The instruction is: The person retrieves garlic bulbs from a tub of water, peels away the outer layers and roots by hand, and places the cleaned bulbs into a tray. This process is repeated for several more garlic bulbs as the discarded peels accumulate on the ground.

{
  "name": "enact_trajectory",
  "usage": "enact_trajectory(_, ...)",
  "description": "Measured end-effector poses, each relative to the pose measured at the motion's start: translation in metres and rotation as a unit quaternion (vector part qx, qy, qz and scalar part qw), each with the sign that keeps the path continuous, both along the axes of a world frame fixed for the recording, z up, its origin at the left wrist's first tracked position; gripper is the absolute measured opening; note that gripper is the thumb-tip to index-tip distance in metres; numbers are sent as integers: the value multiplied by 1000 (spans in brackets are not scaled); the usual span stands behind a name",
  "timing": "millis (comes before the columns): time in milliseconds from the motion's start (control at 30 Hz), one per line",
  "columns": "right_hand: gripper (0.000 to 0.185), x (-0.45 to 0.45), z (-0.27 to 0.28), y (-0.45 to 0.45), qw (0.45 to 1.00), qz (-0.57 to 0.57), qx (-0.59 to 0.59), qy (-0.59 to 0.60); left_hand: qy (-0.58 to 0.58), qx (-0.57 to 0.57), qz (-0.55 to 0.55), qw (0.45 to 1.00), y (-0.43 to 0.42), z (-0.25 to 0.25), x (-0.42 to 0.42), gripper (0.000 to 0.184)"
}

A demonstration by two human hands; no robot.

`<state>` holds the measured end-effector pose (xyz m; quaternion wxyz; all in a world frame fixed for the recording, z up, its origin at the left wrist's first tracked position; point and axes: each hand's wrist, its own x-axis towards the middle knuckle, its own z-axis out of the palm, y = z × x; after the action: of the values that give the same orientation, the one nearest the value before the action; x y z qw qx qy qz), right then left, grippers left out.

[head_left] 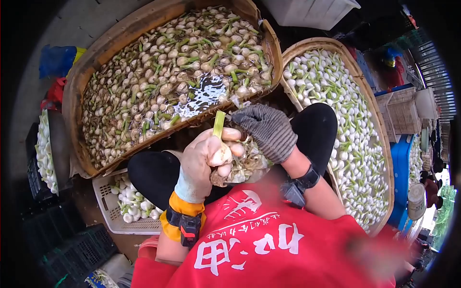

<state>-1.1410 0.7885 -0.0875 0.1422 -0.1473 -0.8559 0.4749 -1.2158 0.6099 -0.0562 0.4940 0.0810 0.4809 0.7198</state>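
Observation:
A garlic bulb (221, 154) with a short green stem pointing up sits in my left hand (200, 156), which wears a pale glove and has its fingers wrapped round the bulb. Just right of the stem is my right hand (269, 130), in a grey striped knit glove, its fingers bent; the fingertips are partly hidden and what they hold, if anything, cannot be made out. Loose papery garlic skins (249, 165) lie below both hands, between my knees.
A large tub (103, 34) of unpeeled garlic in water stands ahead. At the right is a long tub (382, 144) of white peeled bulbs. A white basket (109, 213) with peeled bulbs sits at lower left, near dark crates (79, 252). A white bin (309, 12) stands behind.

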Motion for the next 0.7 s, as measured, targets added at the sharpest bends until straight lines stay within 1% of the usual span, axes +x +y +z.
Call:
enact_trajectory(33, 23, 2, -6, -2, 997, 39, 28, 59, -1, -21, -4, 1000, 3, 6, 2, 40)
enact_trajectory(67, 23, 4, -10, -2, 997, 35, 26, 59, -1, -41, -10, 999, 4, 10, 4, 40)
enact_trajectory(100, 25, 5, -11, -3, 994, 51, 52, 84, 0, -42, -13, 999, 5, 9, 3, 40)
enact_trajectory(133, 28, 6, -12, -2, 989, 68, 78, 109, 11, -44, -27, 999, 5, 6, 3, 41)
enact_trajectory(167, 29, 6, -12, -2, 982, 74, 130, 113, 21, -46, -41, 998, 5, 3, 4, 42)
enact_trajectory(200, 29, 7, -9, -2, 982, 72, 130, 113, 31, -48, -54, 997, 5, 0, 4, 44)
enact_trajectory(267, 28, 7, 5, -5, 992, 88, 46, 71, 32, -31, -55, 997, 5, -2, 5, 45)
enact_trajectory(300, 26, 6, 15, -9, 996, 55, 26, 58, 34, -15, -54, 998, 5, -3, 5, 46)
enact_trajectory(333, 26, 9, 29, -12, 996, 57, 26, 57, 34, -15, -53, 998, 7, -4, 7, 46)
enact_trajectory(400, 27, 14, 50, -16, 990, -65, 122, 31, 44, -34, 39, 998, 10, -4, 9, 47)
enact_trajectory(433, 26, 17, 48, -14, 984, -21, 152, 88, 45, -35, 42, 997, 10, -3, 8, 47)
enact_trajectory(467, 26, 20, 48, -17, 984, -20, 151, 89, 171, -59, 32, 983, 9, -3, 9, 46)
enact_trajectory(500, 26, 23, 47, -21, 983, 36, 160, 88, 293, -81, 19, 953, 8, -3, 9, 44)
enact_trajectory(533, 26, 24, 47, -22, 978, 91, 170, 86, 410, -100, 4, 906, 9, -3, 9, 43)
enact_trajectory(567, 22, 23, 45, -24, 985, 76, 137, 67, 63, -35, 23, 997, 16, -6, 5, 43)
enact_trajectory(600, 22, 22, 39, -24, 985, 75, 139, 65, 61, -33, 22, 997, 15, -9, 6, 43)
enact_trajectory(633, 24, 19, 31, -21, 999, -6, -21, 43, 20, -30, 7, 999, 13, -12, 6, 44)
enact_trajectory(667, 29, 15, 20, -18, 979, -86, -183, 20, -21, -29, -6, 999, 11, -13, 7, 44)
enact_trajectory(700, 29, 10, 13, -9, 994, -65, -81, 24, -20, -45, -12, 999, 15, -8, 6, 44)
